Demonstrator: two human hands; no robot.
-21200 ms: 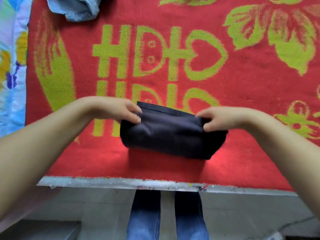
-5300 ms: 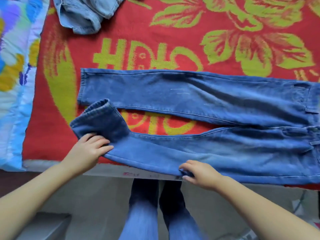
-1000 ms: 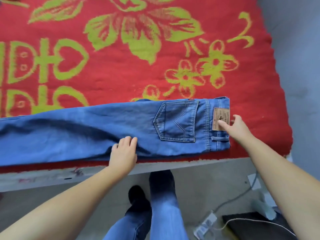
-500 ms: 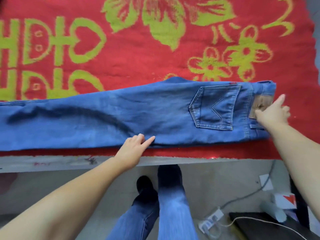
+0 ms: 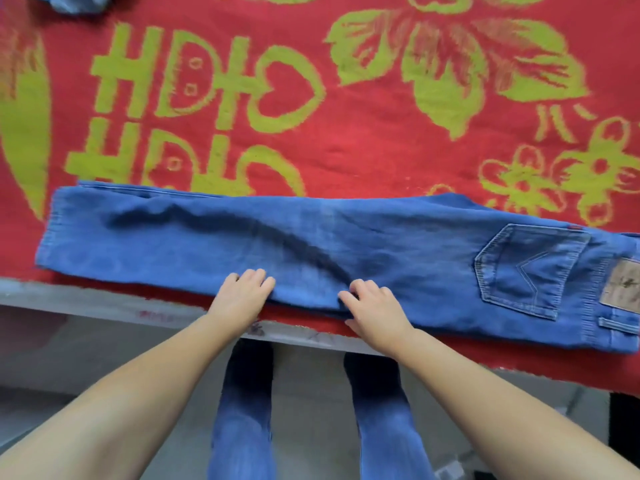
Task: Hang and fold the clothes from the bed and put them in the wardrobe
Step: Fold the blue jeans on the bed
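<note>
One pair of blue jeans point(image 5: 346, 251) lies on a red blanket point(image 5: 381, 147) with yellow-green patterns, near the front edge of the bed point(image 5: 104, 299). The legs are stacked one on the other, so it reads as one long strip. Its long axis runs left-right across the view, slightly tilted down to the right; hems point left, waistband right. One back pocket point(image 5: 526, 271) faces up, one brown leather patch point(image 5: 621, 289) sits at the waist. Two hands are on the near edge at mid-length. The left hand point(image 5: 242, 296) has fingers curled onto the denim edge; real grip or just pressing, can't tell. The right hand point(image 5: 374, 306) has bent fingers bunching a fold of denim, seemingly pinching it. One other pale denim garment point(image 5: 69, 1) is at top left, mostly cut off. The waistband end is cropped by the right frame border. The lower leg layer is hidden, and the frame is slightly blurred.
</note>
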